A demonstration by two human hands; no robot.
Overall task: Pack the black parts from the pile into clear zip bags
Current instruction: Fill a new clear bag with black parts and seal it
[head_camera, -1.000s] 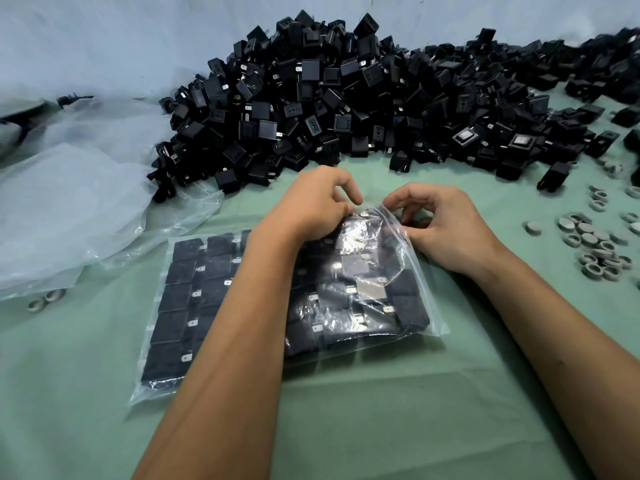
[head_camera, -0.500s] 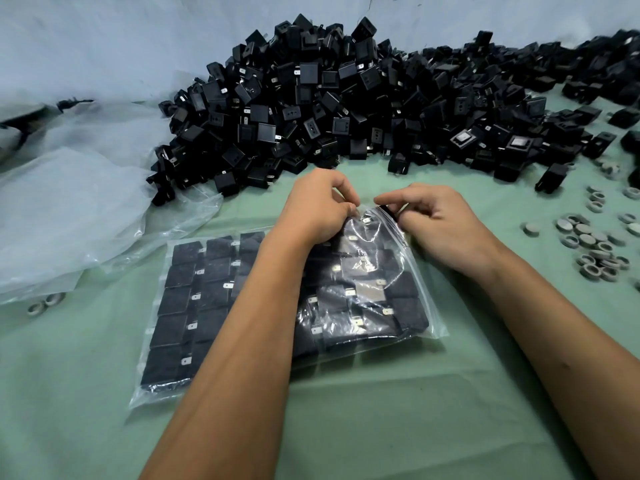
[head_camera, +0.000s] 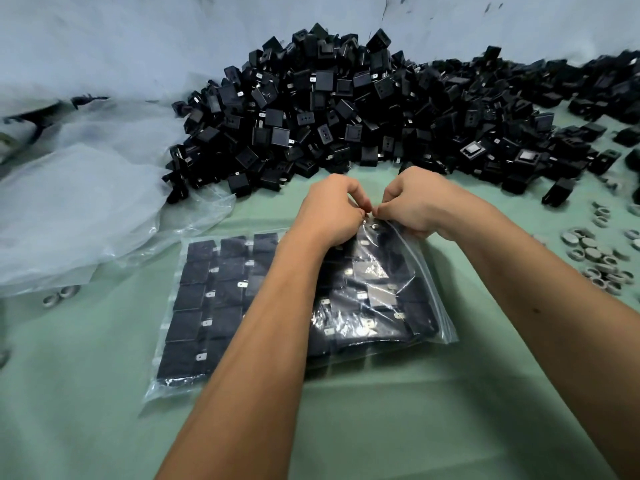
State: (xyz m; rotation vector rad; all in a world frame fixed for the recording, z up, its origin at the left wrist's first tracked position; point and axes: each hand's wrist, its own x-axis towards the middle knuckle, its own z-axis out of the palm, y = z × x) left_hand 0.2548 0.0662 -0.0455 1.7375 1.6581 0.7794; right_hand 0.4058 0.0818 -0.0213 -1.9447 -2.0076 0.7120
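Note:
A clear zip bag filled with rows of black parts lies flat on the green table. Its zip strip runs down the right side. My left hand and my right hand meet at the bag's far right corner, fingertips almost touching, each pinching the bag's zip edge there. A large pile of loose black parts rises just beyond my hands, against the wall.
Crumpled clear plastic bags lie at the left. Several small grey rings are scattered at the right, and two more rings sit at the left under the plastic. Loose black parts stray toward the right edge.
My hands have drawn together at the bag's far corner; the right hand moved left toward the left hand. The view has shifted slightly closer to the pile.

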